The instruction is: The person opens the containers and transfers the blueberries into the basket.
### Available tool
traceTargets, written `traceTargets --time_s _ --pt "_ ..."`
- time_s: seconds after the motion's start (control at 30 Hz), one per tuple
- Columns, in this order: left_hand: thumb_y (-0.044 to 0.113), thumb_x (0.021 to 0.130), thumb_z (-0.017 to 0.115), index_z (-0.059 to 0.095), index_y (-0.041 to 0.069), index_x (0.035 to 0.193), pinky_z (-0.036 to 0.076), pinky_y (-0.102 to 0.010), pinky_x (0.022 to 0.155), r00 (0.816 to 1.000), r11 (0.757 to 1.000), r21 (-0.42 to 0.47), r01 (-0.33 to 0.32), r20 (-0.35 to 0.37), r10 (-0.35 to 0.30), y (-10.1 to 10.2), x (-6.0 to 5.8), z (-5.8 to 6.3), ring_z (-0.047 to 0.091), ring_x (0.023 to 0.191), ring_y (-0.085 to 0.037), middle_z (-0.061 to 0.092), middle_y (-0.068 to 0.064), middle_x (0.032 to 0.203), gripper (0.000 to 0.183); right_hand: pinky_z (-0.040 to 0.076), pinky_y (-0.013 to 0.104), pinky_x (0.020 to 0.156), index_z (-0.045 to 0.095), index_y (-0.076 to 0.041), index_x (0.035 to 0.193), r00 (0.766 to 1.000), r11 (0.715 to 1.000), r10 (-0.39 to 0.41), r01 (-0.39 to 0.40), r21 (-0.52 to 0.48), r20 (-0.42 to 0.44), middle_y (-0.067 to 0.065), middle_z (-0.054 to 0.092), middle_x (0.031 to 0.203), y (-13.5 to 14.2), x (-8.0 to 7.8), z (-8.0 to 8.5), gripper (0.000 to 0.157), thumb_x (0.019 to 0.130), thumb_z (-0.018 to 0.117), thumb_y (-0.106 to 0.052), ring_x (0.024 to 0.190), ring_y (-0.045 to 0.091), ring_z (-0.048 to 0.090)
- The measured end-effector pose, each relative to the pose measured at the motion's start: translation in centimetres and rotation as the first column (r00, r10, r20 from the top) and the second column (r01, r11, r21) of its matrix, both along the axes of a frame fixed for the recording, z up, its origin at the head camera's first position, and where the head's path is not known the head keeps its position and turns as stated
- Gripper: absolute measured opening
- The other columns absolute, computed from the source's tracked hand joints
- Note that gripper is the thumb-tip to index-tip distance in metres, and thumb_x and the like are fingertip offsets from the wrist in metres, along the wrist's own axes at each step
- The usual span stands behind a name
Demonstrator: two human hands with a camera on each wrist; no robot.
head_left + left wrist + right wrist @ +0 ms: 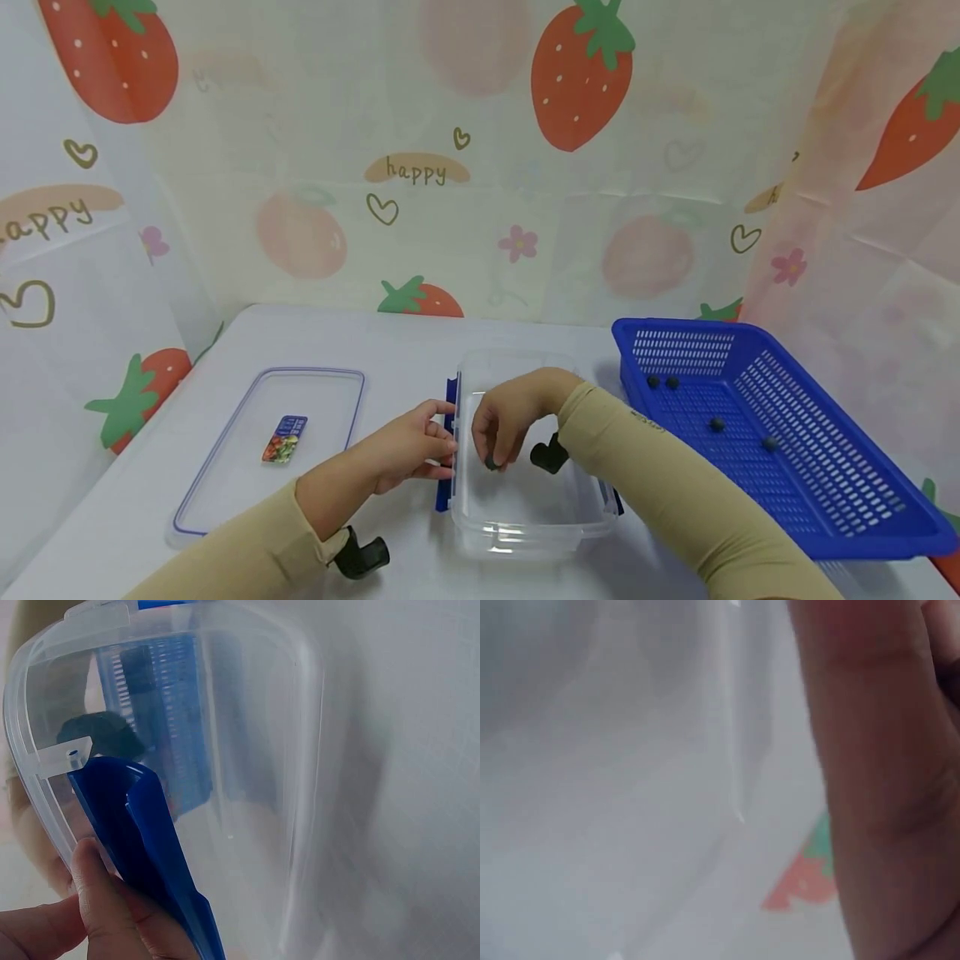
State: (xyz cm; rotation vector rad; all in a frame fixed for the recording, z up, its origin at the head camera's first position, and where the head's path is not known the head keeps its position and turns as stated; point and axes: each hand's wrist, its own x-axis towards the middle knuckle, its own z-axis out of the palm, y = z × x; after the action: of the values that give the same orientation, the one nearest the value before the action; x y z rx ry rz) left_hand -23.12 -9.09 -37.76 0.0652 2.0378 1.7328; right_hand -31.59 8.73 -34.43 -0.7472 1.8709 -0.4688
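Note:
A clear plastic box [525, 533] with blue side latches stands without its lid at the table's middle. My left hand [412, 446] holds its left wall by the blue latch [142, 817]; in the left wrist view the thumb [97, 892] lies at the rim beside that latch. Reaching down inside the box, my right hand [513, 414] pinches a small dark ball [492, 462] between thumb and fingertips. The right wrist view shows one blurred finger [885, 765] close up; the ball is out of sight there.
On the right, a blue basket [885, 533] holds several small dark balls, such as one ball [717, 424]. At left lies a clear lid [322, 392] with a blue seal and a colourful label [285, 439]. A strawberry-print curtain [480, 208] stands behind the white table [420, 342].

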Motion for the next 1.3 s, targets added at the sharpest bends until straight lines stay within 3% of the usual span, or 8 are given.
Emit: traceTargets --time_s 0.23,0.47,0.67,0.93,1.17,1.3 --pt "0.008 0.088 0.058 0.029 0.012 0.137 0.055 -0.033 0.072 1.000 1.000 -0.016 0.000 -0.004 0.000 -0.1 0.1 -0.1 0.060 0.081 -0.022 0.056 -0.014 0.096 0.057 0.054 0.031 0.075 0.065 -0.006 0.087 0.983 0.990 -0.120 0.108 -0.095 -0.136 0.010 0.066 0.086 2.3 -1.8 2.2 0.010 0.081 0.064 0.001 0.085 0.026 0.064" --pt "0.005 0.089 0.056 0.030 0.011 0.137 0.055 -0.032 0.071 1.000 1.000 0.009 0.009 -0.004 -0.009 -0.1 0.1 -0.1 0.058 0.080 -0.022 0.054 -0.014 0.095 0.055 0.053 0.034 0.079 0.060 -0.001 0.091 0.948 0.947 -0.282 0.251 -0.199 -0.145 0.014 0.064 0.090 6.0 -3.4 4.4 0.012 0.080 0.061 0.004 0.089 0.026 0.064" --pt "0.004 0.089 0.055 0.029 0.011 0.137 0.055 -0.032 0.072 1.000 1.000 0.019 0.023 -0.006 -0.023 -0.2 0.1 -0.1 0.057 0.081 -0.022 0.054 -0.014 0.096 0.054 0.052 0.036 0.082 0.056 0.002 0.094 0.913 0.902 -0.380 0.330 -0.278 -0.150 0.015 0.061 0.092 10.2 -4.4 6.3 0.013 0.083 0.061 0.001 0.093 0.029 0.063" --pt "0.005 0.089 0.056 0.029 0.011 0.137 0.055 -0.032 0.072 1.000 1.000 0.021 0.021 -0.006 -0.021 -0.1 0.2 -0.2 0.057 0.080 -0.022 0.054 -0.014 0.094 0.055 0.049 0.039 0.088 0.051 0.006 0.101 0.827 0.778 -0.550 0.455 -0.434 -0.119 0.013 0.061 0.095 16.8 -4.8 7.5 0.021 0.085 0.061 -0.003 0.095 0.026 0.062" --pt "0.005 0.089 0.056 0.029 0.010 0.137 0.055 -0.033 0.072 1.000 1.000 0.016 0.026 -0.011 -0.025 0.0 0.2 -0.1 0.058 0.080 -0.022 0.055 -0.014 0.095 0.056 0.051 0.032 0.083 0.049 0.010 0.104 0.716 0.619 -0.695 0.542 -0.569 -0.074 0.009 0.063 0.093 21.6 -4.5 7.3 0.022 0.088 0.057 -0.004 0.092 0.020 0.063" --pt "0.006 0.089 0.057 0.029 0.011 0.137 0.055 -0.033 0.071 1.000 1.000 0.012 0.025 -0.008 -0.024 -0.1 0.2 -0.1 0.059 0.080 -0.023 0.055 -0.014 0.096 0.056 0.052 0.029 0.081 0.050 0.010 0.105 0.666 0.576 -0.743 0.597 -0.558 -0.055 0.007 0.063 0.091 23.4 -4.4 6.8 0.022 0.089 0.057 -0.004 0.088 0.016 0.064"
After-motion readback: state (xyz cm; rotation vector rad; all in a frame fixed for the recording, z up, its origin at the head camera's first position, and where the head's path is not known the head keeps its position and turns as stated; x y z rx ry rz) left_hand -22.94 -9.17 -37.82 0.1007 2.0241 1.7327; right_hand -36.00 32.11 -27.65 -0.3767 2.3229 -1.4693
